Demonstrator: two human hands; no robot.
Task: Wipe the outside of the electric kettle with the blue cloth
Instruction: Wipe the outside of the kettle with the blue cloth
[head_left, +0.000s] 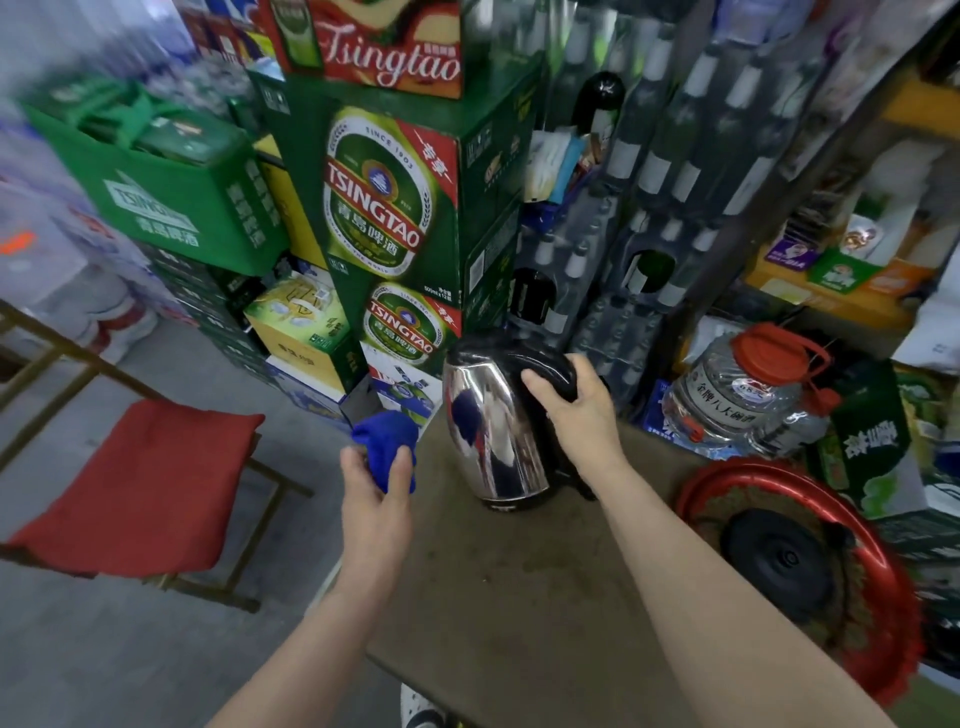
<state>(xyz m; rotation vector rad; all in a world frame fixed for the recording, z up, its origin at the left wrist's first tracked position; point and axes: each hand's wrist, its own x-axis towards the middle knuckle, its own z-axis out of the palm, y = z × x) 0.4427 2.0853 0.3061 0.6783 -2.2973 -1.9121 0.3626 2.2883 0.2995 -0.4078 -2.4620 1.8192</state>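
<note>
Left hand (374, 504) round cloth (387, 441), beside kettle (498, 415)

surface: brown stained top (519, 597), runs from 6 o'clock up to mid-frame.
electric kettle: (493, 431) steel body, black lid, at the 12 o'clock end of the surface; tilted, bottom edge down at the surface, contact unclear.
red tray: (769, 470) round, at the surface's 3 o'clock side, brown mat inside.
black base: (779, 561) round disc, lies in the tray on the mat.
floor: grey (104, 649), off the surface's 9 o'clock side.
chair: (140, 483) red cushion, gold frame, on the floor at 9 o'clock.
beer cartons: (384, 208) green stacks at 11 o'clock, floor contact hidden.
</note>
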